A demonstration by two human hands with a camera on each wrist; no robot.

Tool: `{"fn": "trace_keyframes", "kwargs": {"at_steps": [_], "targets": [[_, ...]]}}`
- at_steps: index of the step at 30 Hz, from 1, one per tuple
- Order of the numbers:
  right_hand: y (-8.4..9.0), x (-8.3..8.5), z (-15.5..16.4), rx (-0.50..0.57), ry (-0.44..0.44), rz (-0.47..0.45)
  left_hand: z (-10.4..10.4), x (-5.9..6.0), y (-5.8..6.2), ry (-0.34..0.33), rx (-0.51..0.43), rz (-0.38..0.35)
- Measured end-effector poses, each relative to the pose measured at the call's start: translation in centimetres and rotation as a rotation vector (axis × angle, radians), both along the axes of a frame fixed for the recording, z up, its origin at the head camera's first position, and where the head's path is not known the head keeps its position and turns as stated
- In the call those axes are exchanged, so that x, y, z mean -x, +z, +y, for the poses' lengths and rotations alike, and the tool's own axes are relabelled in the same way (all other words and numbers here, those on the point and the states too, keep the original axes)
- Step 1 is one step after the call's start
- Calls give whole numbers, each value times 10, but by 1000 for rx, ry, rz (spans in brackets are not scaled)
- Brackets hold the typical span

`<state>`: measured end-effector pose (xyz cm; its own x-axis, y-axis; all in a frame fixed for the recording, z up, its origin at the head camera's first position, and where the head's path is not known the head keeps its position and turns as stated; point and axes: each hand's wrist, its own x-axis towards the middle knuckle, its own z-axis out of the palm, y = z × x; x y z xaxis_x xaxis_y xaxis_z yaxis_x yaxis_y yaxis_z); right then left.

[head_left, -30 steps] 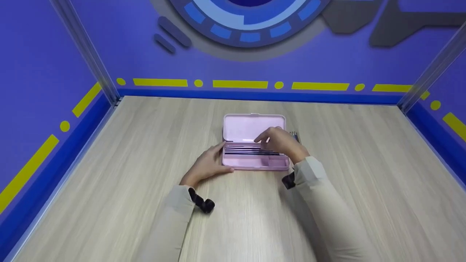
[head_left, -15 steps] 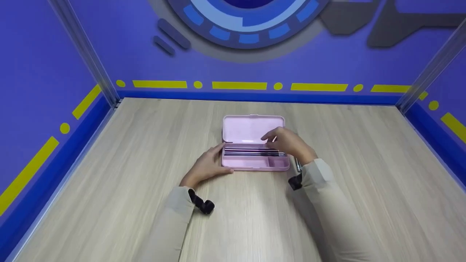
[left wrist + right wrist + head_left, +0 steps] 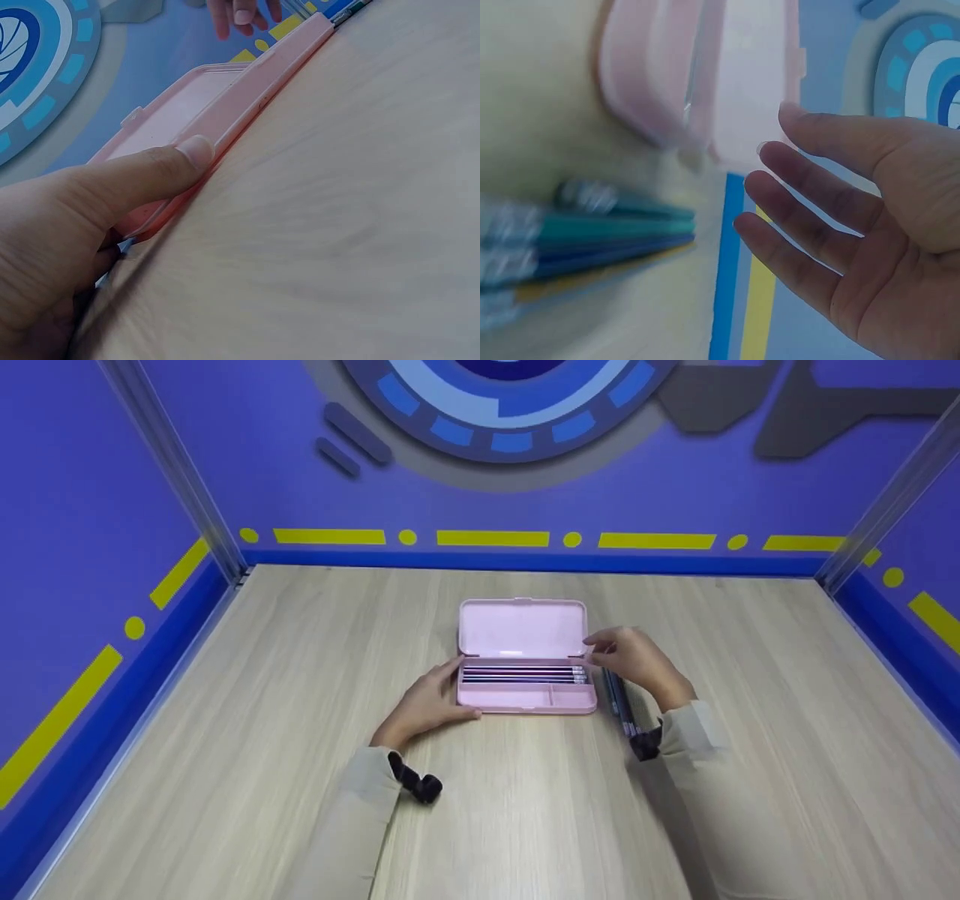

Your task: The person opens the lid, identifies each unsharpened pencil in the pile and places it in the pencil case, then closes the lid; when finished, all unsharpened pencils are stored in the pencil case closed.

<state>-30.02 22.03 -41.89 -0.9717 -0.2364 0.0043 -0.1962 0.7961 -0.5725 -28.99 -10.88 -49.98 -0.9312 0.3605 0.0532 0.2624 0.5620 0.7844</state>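
Observation:
A pink pencil case (image 3: 523, 630) lies with its lid raised on the wooden table, several dark pencils (image 3: 521, 674) side by side in its rear compartment. My left hand (image 3: 424, 701) holds the case's left end, the thumb (image 3: 196, 152) pressed on its front wall and the fingers around the back, partly hidden. Just off the right end of the case hovers my right hand (image 3: 637, 661), fingers loosely bent with nothing in them. Below it, more pencils (image 3: 618, 699) lie on the table beside the case; the right wrist view shows green, blue and yellow ones (image 3: 622, 232), blurred.
The case's front long compartment (image 3: 510, 694) and a small square one (image 3: 572, 695) are on the near side. Blue printed walls (image 3: 480, 502) enclose the table (image 3: 337, 622) at the back and sides. Each wrist carries a black camera (image 3: 424, 787).
My right hand has moved right, from over the pencils in the case to above those on the table, uncovering the pencils' eraser ends. My left hand stays at the case.

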Motion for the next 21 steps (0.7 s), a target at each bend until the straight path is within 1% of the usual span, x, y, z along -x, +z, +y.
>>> {"fn": "trace_keyframes", "kwargs": {"at_steps": [5, 9, 15, 18, 21], "targets": [[-6, -5, 16, 17, -49, -14, 0, 0, -1, -2, 8, 4], [-10, -7, 27, 16, -95, -46, 0, 0, -1, -5, 18, 3], [-16, -10, 38, 26, -150, -152, 0, -1, 1, -9, 8, 9], [-19, -11, 43, 25, -157, -184, 0, -1, 1, -12, 1, 12], [-22, -11, 46, 15, -150, -194, 0, -1, 1, -8, 1, 5]]}}
